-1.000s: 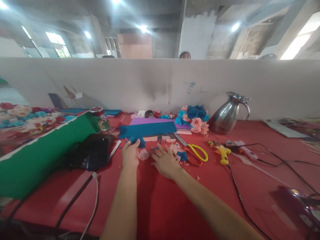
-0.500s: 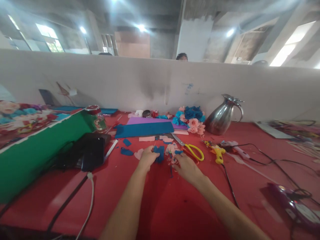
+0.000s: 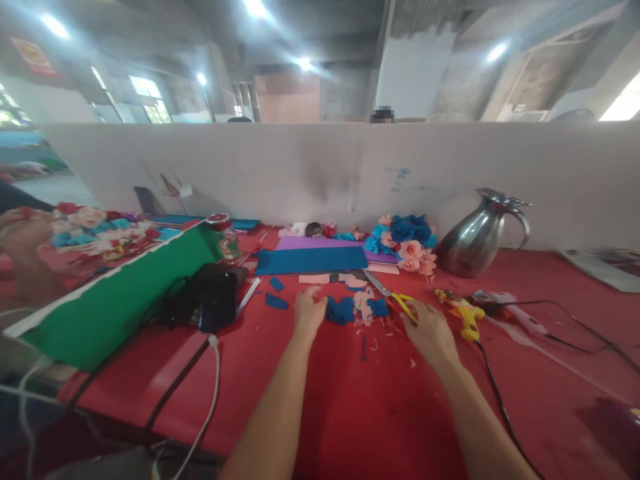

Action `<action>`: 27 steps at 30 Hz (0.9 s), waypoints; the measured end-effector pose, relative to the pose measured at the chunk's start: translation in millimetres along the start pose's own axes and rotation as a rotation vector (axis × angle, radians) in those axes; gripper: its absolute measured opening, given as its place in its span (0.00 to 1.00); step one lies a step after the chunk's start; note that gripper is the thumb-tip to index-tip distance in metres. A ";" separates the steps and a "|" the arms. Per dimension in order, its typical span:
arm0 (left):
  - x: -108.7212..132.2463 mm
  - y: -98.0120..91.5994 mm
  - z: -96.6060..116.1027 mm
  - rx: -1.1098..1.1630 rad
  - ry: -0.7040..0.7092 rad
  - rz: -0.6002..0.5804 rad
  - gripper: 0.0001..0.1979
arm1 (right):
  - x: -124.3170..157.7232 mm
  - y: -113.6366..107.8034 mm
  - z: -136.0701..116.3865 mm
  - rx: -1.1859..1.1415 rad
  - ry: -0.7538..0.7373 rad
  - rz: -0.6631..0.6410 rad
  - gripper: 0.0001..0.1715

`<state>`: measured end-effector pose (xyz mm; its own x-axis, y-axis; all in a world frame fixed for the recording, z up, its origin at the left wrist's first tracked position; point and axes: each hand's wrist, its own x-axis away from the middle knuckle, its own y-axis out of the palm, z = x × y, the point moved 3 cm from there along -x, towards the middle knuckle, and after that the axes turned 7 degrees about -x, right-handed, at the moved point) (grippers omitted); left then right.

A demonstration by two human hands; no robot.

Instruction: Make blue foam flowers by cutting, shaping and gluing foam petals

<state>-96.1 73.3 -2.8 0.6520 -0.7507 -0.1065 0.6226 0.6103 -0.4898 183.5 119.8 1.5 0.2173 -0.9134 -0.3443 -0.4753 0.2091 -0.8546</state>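
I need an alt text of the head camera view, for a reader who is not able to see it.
A person's right hand is at the handle of yellow-handled scissors on a red table, and the left hand is beside crumpled blue pieces. Farther back are a blue sheet, blue and pink flowers and a metal jug.

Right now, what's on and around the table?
Table: one, red, below
Partition: one, whitish, behind table
Jug: one, silver, back right
Flowers: many, mixed colours, back
Sheets: several, blue, purple, back
Scraps: many, blue, pink, middle
Scissors: one, yellow handle, middle right
Corded tools: two, yellow and pink, right
Jar: one, clear, back left
Device: one, black, left
Panel: one, green, left
Co-worker's hand: at least one, bare, far left
Left hand: one, bare, beside scraps
Right hand: one, bare, at scissors
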 end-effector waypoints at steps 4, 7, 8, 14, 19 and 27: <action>7.3 9.0 6.6 -0.108 0.056 -0.048 0.09 | -4.3 11.0 11.2 0.029 0.019 -0.128 0.22; 13.3 6.4 16.1 -0.146 0.111 -0.045 0.11 | -3.9 9.2 9.2 0.044 0.043 -0.144 0.22; 15.9 5.1 20.1 -0.169 0.142 -0.049 0.10 | -3.4 7.6 7.5 0.054 0.044 -0.141 0.22; 34.5 7.8 37.1 -0.465 0.255 -0.123 0.12 | -1.8 0.8 -2.4 0.096 0.027 -0.145 0.22; 40.3 9.1 40.2 -0.545 0.276 -0.141 0.12 | -1.3 2.9 -0.3 0.097 0.039 -0.163 0.22; 13.2 -29.4 24.1 -0.687 0.124 0.173 0.18 | -2.1 7.3 4.2 0.087 0.028 -0.175 0.22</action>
<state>-95.4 51.6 31.0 0.6374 -0.7055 -0.3098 0.0752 0.4571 -0.8862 183.2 124.7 -5.6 0.2656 -0.9476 -0.1773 -0.3562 0.0745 -0.9314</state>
